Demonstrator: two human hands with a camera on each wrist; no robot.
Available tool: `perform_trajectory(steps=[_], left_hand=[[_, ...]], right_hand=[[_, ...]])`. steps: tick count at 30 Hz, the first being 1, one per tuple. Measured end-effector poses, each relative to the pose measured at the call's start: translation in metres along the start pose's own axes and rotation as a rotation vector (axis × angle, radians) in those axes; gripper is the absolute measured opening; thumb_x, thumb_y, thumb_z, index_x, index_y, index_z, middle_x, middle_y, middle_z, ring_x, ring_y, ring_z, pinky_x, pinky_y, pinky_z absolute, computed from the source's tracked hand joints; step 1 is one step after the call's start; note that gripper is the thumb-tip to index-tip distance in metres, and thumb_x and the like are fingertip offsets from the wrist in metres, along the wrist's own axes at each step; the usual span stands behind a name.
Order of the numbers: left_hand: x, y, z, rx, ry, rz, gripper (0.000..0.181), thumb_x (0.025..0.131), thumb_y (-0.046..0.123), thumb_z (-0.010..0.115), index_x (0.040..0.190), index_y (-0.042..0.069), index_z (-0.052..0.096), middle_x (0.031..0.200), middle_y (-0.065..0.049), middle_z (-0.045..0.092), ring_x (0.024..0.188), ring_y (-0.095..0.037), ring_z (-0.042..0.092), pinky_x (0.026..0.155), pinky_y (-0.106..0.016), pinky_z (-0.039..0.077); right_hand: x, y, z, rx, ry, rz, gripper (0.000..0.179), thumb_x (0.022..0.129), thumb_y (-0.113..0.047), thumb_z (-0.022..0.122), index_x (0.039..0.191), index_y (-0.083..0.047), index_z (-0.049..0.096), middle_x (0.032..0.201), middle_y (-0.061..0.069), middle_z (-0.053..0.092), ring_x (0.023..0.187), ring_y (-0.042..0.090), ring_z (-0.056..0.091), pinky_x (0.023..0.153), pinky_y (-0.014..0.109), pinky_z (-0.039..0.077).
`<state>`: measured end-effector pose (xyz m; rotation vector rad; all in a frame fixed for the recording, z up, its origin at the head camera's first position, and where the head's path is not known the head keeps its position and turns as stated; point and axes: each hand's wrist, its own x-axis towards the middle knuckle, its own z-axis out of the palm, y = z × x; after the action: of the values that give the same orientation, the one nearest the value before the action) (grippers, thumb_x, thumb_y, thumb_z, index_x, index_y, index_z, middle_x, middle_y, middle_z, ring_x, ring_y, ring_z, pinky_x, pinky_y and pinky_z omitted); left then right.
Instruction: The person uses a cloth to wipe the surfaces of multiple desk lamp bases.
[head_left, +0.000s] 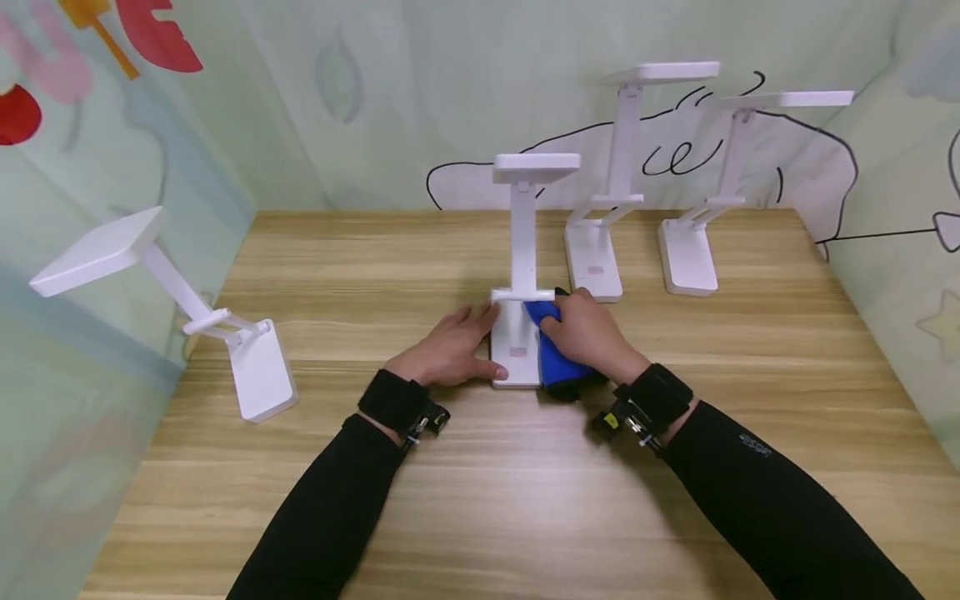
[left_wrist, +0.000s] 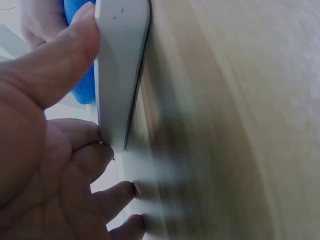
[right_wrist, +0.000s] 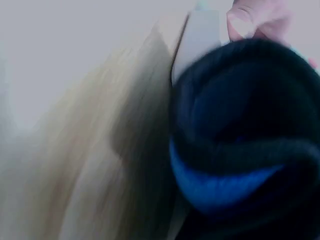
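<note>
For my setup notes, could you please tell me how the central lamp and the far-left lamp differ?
In the head view, the central lamp sits square-on, the far-left lamp slanted. The left hand touches the central lamp; no hand touches the far-left lamp. Both are white.

cloth right of middle lamp, probably against it, two lamps behind, one lamp left

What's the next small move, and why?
Probably slide the blue cloth along the desk lamp base between the hands: the right hand grips the cloth against the base's right edge, and the left hand touches the opposite edge, likely steadying it.
</note>
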<state>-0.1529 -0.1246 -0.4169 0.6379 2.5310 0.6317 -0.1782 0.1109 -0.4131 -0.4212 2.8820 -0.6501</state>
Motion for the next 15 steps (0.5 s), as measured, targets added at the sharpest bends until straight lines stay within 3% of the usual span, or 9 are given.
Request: perform_trajectory(steps=[2,6,9,15], left_hand=[[0.001,0.000,0.001,0.011,0.001,-0.005,0.103,0.098,0.049,0.072,0.169,0.006,0.011,0.178,-0.013,0.008,0.163,-0.044,0.008,0.133,-0.052,0.010],[-0.001,0.001,0.002,0.024,0.003,-0.009,0.104,0.098,0.049,0.072,0.169,0.004,0.011,0.177,-0.014,0.008,0.162,-0.044,0.009,0.132,-0.053,0.011],[-0.001,0.001,0.001,0.023,-0.003,-0.011,0.104,0.098,0.049,0.072,0.169,0.005,0.010,0.177,-0.014,0.007,0.163,-0.044,0.008,0.132,-0.053,0.010],[0.000,0.001,0.001,0.024,-0.017,-0.017,0.104,0.099,0.050,0.070,0.170,0.007,0.007,0.178,-0.012,0.005,0.163,-0.042,0.005,0.133,-0.052,0.009]], right_hand=[[-0.006,0.004,-0.002,0.047,-0.060,-0.027,0.029,0.097,-0.017,0.061,0.111,0.005,0.075,0.076,0.013,0.058,0.078,0.029,0.059,0.062,0.036,0.048],[-0.024,0.008,-0.006,0.094,-0.151,-0.069,0.042,0.095,-0.018,0.062,0.129,0.005,0.071,0.083,0.014,0.059,0.073,0.026,0.060,0.058,0.031,0.047],[-0.040,0.008,-0.007,0.087,-0.190,-0.100,0.046,0.094,-0.017,0.064,0.134,0.005,0.069,0.099,0.020,0.061,0.076,0.026,0.060,0.061,0.032,0.049],[-0.066,0.012,-0.014,0.039,-0.281,-0.208,0.044,0.094,-0.015,0.067,0.135,0.000,0.071,0.099,0.013,0.058,0.075,0.019,0.056,0.062,0.028,0.046]])
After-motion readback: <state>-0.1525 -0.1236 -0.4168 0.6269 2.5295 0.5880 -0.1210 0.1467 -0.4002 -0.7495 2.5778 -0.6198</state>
